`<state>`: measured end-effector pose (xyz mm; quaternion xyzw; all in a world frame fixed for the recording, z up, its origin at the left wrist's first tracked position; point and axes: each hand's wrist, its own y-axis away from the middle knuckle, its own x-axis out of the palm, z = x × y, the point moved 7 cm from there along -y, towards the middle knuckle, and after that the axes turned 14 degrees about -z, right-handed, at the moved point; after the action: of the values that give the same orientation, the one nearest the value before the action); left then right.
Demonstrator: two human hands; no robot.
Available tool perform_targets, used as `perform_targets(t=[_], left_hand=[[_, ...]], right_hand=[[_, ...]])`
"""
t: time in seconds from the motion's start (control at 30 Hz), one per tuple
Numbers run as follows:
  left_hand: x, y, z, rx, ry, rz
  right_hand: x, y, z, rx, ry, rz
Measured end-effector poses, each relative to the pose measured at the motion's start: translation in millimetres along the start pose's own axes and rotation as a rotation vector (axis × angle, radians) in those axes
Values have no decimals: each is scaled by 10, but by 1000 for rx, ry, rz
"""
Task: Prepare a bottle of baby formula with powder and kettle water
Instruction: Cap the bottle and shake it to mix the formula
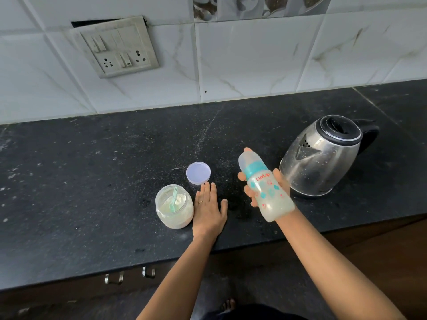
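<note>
**On the black counter: jar open, bottle in hand**

Across a speckled black stone countertop [92, 158], backed by white marbled wall tiles [254, 65], things sit in a loose row. High at left, a grey switch plate [115, 47] hangs crooked on the tiles. Below it stands a clear jar [174, 211], lidless, holding pale powder with a teal scoop [173, 199] stuck in it. A round pale lid [198, 173] lies flat just behind. The left hand [209, 209] rests palm-down beside the jar, fingers straight, gripping nothing. The right hand [283, 183] wraps a baby bottle [265, 188], held off the counter and tilted (capped end up-left). It has milky liquid inside, a teal collar and red letters reading "LuvLap". Farthest right sits a steel kettle [321, 155], black lid closed, spout facing left.
</note>
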<state>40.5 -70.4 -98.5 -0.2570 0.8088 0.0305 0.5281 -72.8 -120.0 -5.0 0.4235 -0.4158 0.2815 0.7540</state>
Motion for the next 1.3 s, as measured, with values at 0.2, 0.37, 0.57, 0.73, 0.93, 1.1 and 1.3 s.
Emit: perform_targets(t=[0.2,0.37,0.57,0.73,0.93,1.1,1.3], left_hand=[[-2,5,0,3,10,2],[-9,-3,-4,5,2,0],[-19,-1,-11,5,-4,4],[-20,9,-18,5,8,0],[-5,-4,2,10,-1,-7],[2,7,-3,3,8,-10],[-16,12,3,2,1,-14]], right_hand=[[-101,-54,148,-246,-43,-121],[-6,-88,130,-303,88,-76],[106,-86,177,-235,95,-79],[110,-106,229,-321,-38,-126],[161,-111,158,-267,49,-25],[74,-101,160,-198,12,-72],[-19,-134,179,-311,-40,-186]])
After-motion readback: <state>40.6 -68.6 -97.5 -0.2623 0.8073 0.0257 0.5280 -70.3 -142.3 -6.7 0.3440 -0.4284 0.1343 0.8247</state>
